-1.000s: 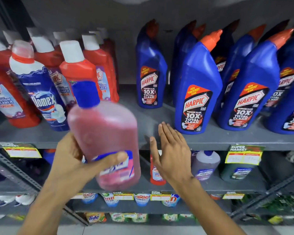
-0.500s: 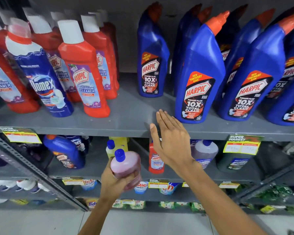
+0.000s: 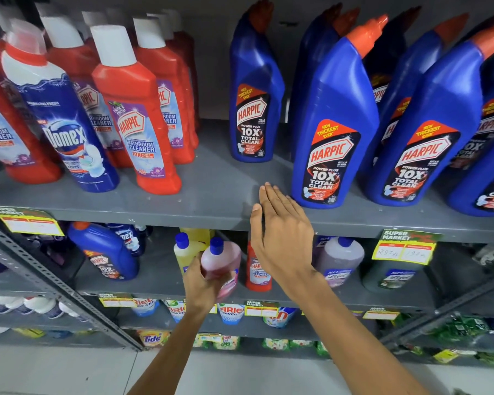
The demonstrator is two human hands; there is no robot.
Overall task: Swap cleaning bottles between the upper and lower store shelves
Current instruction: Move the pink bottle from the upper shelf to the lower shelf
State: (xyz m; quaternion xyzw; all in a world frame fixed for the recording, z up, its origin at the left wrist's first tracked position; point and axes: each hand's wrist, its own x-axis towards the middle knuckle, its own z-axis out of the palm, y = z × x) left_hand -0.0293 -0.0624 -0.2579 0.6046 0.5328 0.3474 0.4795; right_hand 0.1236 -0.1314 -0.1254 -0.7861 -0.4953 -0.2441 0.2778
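Left hand (image 3: 204, 283) grips pink bottle (image 3: 221, 260) below blue Harpic bottles (image 3: 332, 124).

Two yellow price tags (image 3: 405, 248) show on the upper shelf (image 3: 211, 201), and two hands (image 3: 283, 235).

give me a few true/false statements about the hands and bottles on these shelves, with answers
1. The left hand grips a pink bottle with a blue cap. True.
2. The pink bottle is up at the upper shelf. False: it is down at the lower shelf, beside a yellow bottle.
3. The right hand is wrapped around a blue Harpic bottle. False: it is open and flat at the upper shelf's front edge, holding nothing.
4. A Domex bottle stands among the red bottles on the upper shelf. True.
5. A small red Harpic bottle stands on the lower shelf, partly behind the right hand. True.
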